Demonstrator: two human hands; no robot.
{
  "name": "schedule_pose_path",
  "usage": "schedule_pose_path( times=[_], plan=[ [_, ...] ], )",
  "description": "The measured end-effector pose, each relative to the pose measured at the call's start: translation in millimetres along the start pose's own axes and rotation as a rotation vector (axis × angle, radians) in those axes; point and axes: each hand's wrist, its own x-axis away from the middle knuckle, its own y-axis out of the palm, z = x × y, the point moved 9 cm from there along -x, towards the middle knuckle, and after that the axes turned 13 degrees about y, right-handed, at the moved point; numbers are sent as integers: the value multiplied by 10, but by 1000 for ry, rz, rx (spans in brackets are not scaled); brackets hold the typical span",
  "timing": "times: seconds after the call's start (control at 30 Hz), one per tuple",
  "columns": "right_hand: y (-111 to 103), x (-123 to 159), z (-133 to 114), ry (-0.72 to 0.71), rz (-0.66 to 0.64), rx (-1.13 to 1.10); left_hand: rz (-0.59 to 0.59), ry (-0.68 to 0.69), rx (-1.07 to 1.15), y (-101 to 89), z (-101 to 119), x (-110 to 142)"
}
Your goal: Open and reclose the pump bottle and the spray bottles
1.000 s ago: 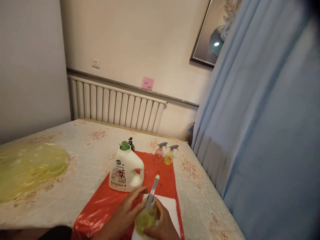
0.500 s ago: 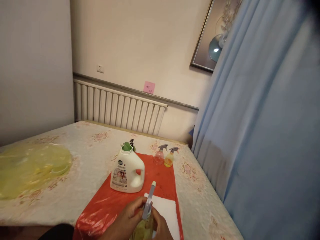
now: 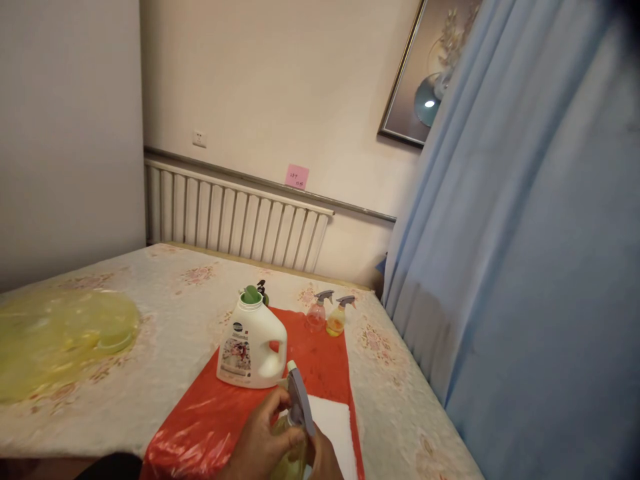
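In the head view, the bottle (image 3: 289, 460) is nearer than the jug (image 3: 254, 348), to its right. The left hand (image 3: 267, 433) has fingers bent in around the bottle's neck; the right hand (image 3: 325, 459) curls about its side, fingertips hidden. A pink sprayer (image 3: 316, 317) stands right of and beyond the jug.

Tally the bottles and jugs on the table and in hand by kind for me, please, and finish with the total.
Grey-headed spray bottles: 3 (the pink bottle, the yellow bottle and the held bottle)
White jug: 1
Black-topped bottle, partly hidden behind the jug: 1
Total: 5
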Motion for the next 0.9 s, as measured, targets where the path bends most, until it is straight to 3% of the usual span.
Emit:
schedule_pose_path(
  times=[0.07, 0.23, 0.33, 0.6, 0.9],
  plan=[
    [8, 17, 3, 30, -15, -10, -29, 19, 49, 9, 11, -1],
    [19, 10, -42, 26, -19, 1, -239, -8, 123, 68, -8, 66],
    [46, 0, -46, 20, -24, 13, -263, -21, 131, 67, -37, 70],
    [10, 76, -18, 85, 48, 13, -133, 27, 27, 47, -20, 51],
    [86, 8, -87, -38, 49, 18, 94, 3, -163, -76, -95, 149]
  ],
)
